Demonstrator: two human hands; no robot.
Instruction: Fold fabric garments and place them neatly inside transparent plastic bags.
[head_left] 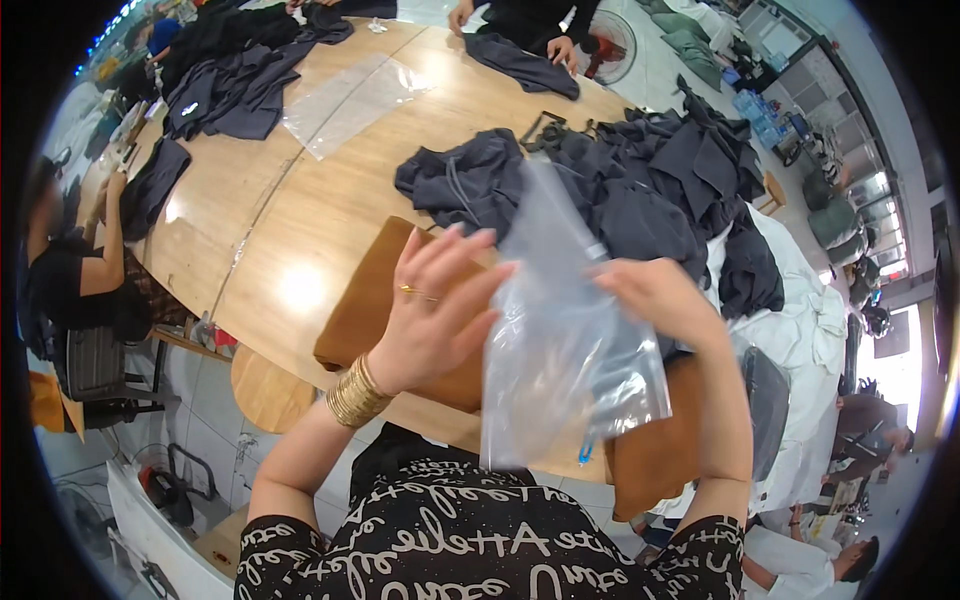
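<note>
In front of me a clear plastic bag (560, 330) hangs in the air, upright and slightly slanted. My right hand (665, 300) pinches its upper right side, somewhat smeared by motion. At the bag's left edge, my left hand (440, 300) has its fingers spread, with the thumb and fingertips close to the plastic; whether they touch it is hard to tell. Beneath both hands lies a brown cloth item (365, 290), partly hidden by the bag and my arms. A small blue object (586, 450) shows at the bag's lower edge, its kind unclear.
Beyond the bag, dark garments (650, 170) are heaped on the wooden table (300, 220). Another clear plastic bag (350, 105) lies flat farther off. Across the table a person's hands (560, 50) touch a dark garment. Another person sits at left. White fabric (800, 310) is at right.
</note>
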